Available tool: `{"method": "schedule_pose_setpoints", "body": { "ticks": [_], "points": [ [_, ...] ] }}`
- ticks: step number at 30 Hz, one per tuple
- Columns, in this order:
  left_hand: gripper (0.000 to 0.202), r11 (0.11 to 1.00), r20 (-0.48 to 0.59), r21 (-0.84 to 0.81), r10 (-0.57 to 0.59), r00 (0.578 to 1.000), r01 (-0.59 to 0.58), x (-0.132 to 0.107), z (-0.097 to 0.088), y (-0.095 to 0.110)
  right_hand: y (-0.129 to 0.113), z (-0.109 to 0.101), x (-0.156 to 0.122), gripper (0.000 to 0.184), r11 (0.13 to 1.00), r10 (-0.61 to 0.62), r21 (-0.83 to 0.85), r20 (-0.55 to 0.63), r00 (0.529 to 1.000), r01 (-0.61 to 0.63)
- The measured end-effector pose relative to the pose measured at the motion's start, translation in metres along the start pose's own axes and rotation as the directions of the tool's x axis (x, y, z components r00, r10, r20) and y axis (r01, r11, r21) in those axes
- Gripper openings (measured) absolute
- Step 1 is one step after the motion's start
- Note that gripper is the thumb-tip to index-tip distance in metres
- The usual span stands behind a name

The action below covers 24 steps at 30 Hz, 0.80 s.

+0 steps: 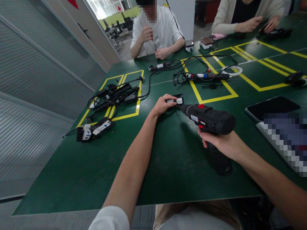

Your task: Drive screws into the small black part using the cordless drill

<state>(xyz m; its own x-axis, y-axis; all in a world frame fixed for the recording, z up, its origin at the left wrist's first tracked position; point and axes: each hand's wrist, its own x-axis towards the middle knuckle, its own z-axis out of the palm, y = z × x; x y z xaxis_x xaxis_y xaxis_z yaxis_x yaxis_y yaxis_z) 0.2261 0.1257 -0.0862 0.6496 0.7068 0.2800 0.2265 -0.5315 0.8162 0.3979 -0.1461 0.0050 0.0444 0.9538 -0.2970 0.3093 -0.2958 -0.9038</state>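
Observation:
My right hand is wrapped round the handle of a black cordless drill with red buttons. Its chuck points left, and the thin bit reaches a small black case with white parts. Whether the bit touches the case I cannot tell. My left hand presses on the case from the left, fingers closed over it against the green table. The hand hides much of the case.
Black cables and devices lie in a yellow-taped area at left, with black-and-white pieces nearer. A corded tool lies beyond my hands. At right rests a phone. Two people sit across the table.

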Motion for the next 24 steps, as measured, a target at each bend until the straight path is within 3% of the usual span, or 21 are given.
{"method": "schedule_pose_setpoints", "body": {
  "ticks": [12,24],
  "points": [
    [0.033,0.999,0.0,-0.028,0.017,1.0,-0.017,0.0006,0.0004,-0.004,0.003,-0.0007,0.0023,0.012,0.999,-0.013,-0.036,-0.013,1.0,0.012],
    [0.034,1.0,0.012,-0.022,0.004,1.0,-0.004,-0.0003,-0.0014,-0.002,0.0016,0.0005,0.0009,0.01,0.999,0.004,0.038,-0.009,1.0,-0.003]
  ]
}}
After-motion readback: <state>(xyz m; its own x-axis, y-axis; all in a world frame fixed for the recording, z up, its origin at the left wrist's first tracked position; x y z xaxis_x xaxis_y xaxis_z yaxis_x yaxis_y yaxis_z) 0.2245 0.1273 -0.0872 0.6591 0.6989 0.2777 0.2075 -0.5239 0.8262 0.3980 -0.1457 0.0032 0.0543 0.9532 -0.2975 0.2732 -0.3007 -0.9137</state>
